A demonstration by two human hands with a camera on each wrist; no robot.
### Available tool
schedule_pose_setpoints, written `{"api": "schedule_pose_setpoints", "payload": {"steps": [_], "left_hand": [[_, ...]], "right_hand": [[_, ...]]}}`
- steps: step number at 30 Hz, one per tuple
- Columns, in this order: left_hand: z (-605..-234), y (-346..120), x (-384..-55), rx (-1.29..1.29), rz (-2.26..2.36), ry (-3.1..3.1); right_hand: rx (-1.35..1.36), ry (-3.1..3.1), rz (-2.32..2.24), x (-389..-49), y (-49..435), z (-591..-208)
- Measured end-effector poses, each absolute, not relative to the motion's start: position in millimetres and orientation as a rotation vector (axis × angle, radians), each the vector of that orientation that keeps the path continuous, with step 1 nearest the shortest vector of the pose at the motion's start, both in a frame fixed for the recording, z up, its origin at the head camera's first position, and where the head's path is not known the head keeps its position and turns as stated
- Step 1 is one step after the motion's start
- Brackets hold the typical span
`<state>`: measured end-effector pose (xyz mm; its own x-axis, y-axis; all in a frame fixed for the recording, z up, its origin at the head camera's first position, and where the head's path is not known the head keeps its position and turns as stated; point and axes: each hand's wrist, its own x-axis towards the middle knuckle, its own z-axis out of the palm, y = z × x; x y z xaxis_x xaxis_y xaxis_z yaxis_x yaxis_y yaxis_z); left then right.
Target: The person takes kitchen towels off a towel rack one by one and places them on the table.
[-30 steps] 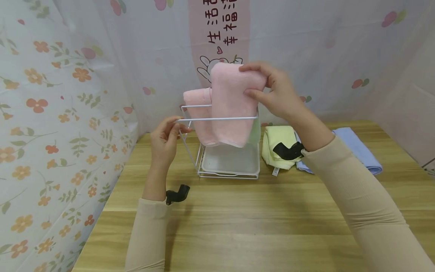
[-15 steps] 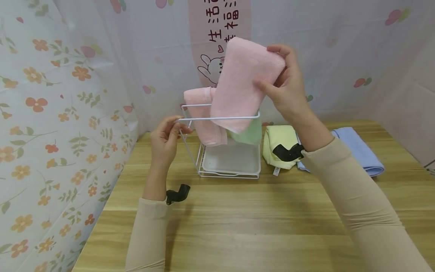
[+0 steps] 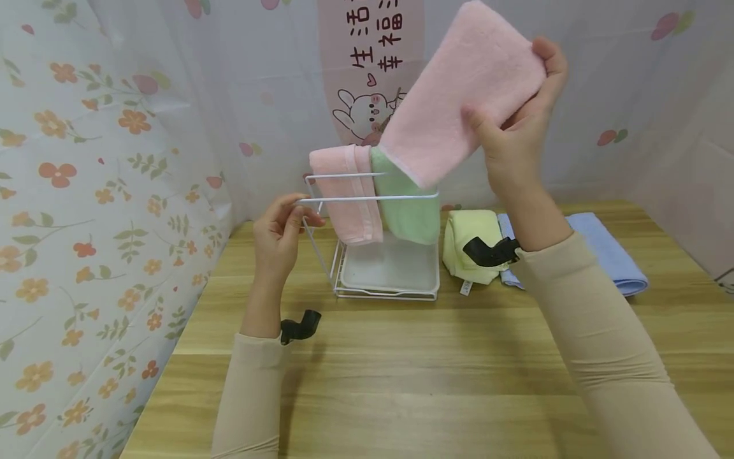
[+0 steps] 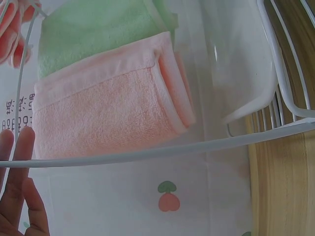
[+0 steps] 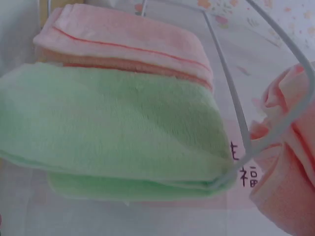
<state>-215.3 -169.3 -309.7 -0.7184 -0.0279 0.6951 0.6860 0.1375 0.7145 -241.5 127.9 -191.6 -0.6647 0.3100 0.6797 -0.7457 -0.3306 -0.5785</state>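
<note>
the pink towel (image 3: 464, 95) i hold is fuzzy, matt cloth, as is the green towel (image 3: 408, 207). the rack (image 4: 226, 144) looks like smooth, white-coated metal, the tray (image 3: 390, 269) like glossy plastic, the table (image 3: 401, 370) like smooth, grained wood. my sleeves (image 3: 252, 395) are matt, fine-knit cloth.

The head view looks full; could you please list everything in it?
Table: 1, brown, below
Rack: 1, white, on table
Tray: 1, white, rack's base
Held towel: 1, pink, above rack
Second towel: 1, pink, on rack's left
Green towel: 1, green, on rack's right
Yellow cloth: 1, yellow, right of rack
Blue cloth: count unclear, blue, table's right
Backdrop: count unclear, patterned white, behind and left
Sleeves: 2, beige, foreground
Wrist fittings: 2, black, at sleeve ends
Hands: 2, bare, left hand on rack, right hand gripping held towel
</note>
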Motion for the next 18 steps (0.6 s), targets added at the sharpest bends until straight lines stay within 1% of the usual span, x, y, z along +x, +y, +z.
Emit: {"api": "schedule_pose_setpoints", "payload": {"steps": [6, 18], "left_hand": [[-308.4, -169.3, -216.5, -0.656, -1.639, -1.831], [-309.7, -168.6, -215.8, -0.653, -1.654, -1.827]], "right_hand": [[0.567, -1.125, 2.060, -243.3, 141.8, -190.1], [0.480, -1.017, 2.101, -241.6, 165.7, -201.9]]}}
